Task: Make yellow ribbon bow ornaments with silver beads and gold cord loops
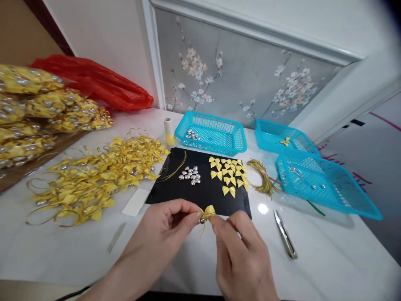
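Bow [209,210] first: I have it held up in view at the near edge of the black mat [200,196], with a bead [202,220] at its middle and thin cord ends hanging below. On its left side, the left hand [173,223] pinches it between thumb and forefinger. The right hand [239,251] pinches its other side, thumb and forefinger closed together with the remaining fingers curled in; the fingertips hide the exact spot from me.

On the mat's right half I see loose bows [229,180] in rough rows. Silver beads [191,176] sit in a cluster nearer its middle, and a few gold cords [178,168] curve across its left part.

Just right of the mat lies a cord bundle [264,180], and nearer than that, a cutter [285,236]. Behind the mat stands a blue basket [241,133] with beads in it; two more, a far one [266,133] and a near one [341,184], stand to its right. A spool [169,133] stands upright by its far left corner.

Left of the mat I make out a card [135,202], a heap [94,177] of corded bows and, farthest off, filled clear bags [31,104] beside a red bag [97,83].
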A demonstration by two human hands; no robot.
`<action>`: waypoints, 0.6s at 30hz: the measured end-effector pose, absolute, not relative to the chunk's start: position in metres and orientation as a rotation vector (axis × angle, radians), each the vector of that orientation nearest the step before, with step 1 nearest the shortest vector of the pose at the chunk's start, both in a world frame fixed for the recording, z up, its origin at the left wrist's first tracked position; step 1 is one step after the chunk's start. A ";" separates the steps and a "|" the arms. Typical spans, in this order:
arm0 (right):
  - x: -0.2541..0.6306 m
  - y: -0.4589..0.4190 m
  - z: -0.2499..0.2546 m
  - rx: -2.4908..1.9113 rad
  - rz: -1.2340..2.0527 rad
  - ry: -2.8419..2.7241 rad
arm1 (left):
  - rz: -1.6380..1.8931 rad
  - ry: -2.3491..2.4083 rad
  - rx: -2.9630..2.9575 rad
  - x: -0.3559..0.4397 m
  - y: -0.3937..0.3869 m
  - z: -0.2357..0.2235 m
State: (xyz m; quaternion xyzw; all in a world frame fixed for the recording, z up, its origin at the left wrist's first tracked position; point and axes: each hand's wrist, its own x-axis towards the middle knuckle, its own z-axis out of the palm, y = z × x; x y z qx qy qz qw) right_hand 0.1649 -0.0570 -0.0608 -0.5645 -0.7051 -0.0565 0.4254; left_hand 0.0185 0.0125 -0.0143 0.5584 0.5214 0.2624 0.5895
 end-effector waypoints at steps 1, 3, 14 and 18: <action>0.164 -0.057 -0.063 -1.433 -0.109 -1.718 | 0.612 1.204 1.273 0.018 0.012 -0.014; 0.161 -0.058 -0.065 -1.458 -0.011 -1.635 | 0.617 1.175 1.204 0.018 0.012 -0.013; 0.154 -0.057 -0.064 -1.417 0.259 -1.453 | 0.585 1.007 0.906 0.018 0.013 -0.003; 0.151 -0.058 -0.063 -1.407 0.286 -1.419 | 0.591 0.994 0.886 0.017 0.013 -0.004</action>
